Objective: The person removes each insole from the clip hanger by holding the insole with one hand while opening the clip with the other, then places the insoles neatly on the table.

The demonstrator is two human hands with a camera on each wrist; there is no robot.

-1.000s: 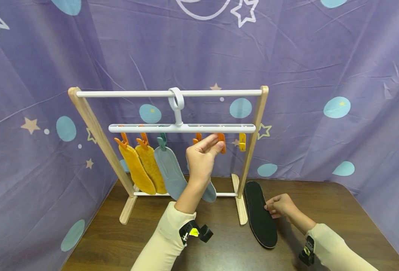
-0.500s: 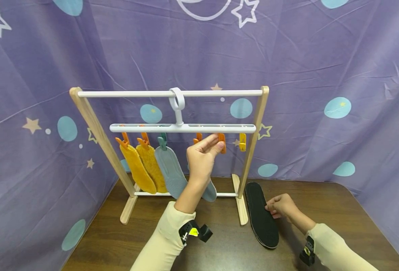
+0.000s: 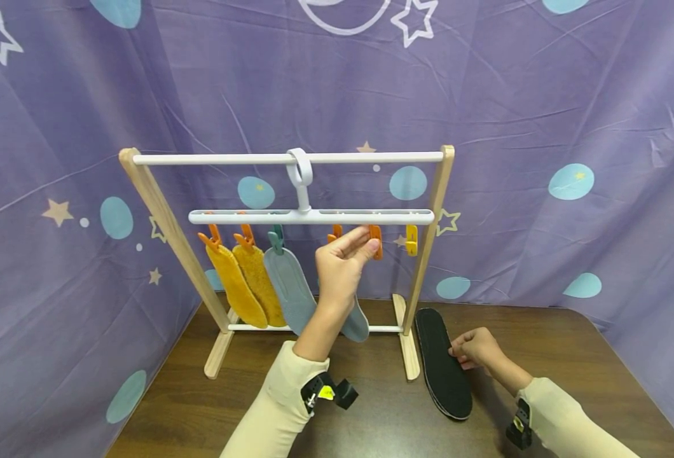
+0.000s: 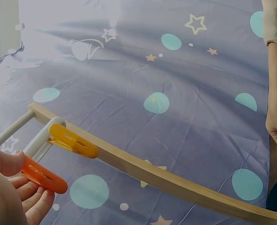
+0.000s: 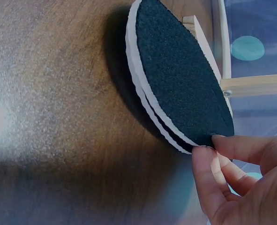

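My left hand [image 3: 337, 270] pinches an orange clothespin [image 3: 376, 243] under the white hanger bar [image 3: 245, 217]. In the left wrist view, thumb and fingers lie on either side of that orange clothespin [image 4: 44, 176], and a yellow clothespin [image 4: 75, 143] hangs beside it with nothing in it. My right hand [image 3: 477, 348] pinches the long edge of a black insole [image 3: 442, 369] right of the rack. Seen from the right wrist, the black insole [image 5: 180, 75] has a white edge and a second layer under it; thumb and fingertips grip the rim.
Two yellow insoles [image 3: 234, 286] and a grey-blue insole [image 3: 288, 289] hang from clothespins on the left. Another grey-blue insole [image 3: 355, 326] is partly hidden behind my left forearm. A wood-and-white rack [image 3: 428, 222] carries the hanger on the brown table [image 3: 371, 407].
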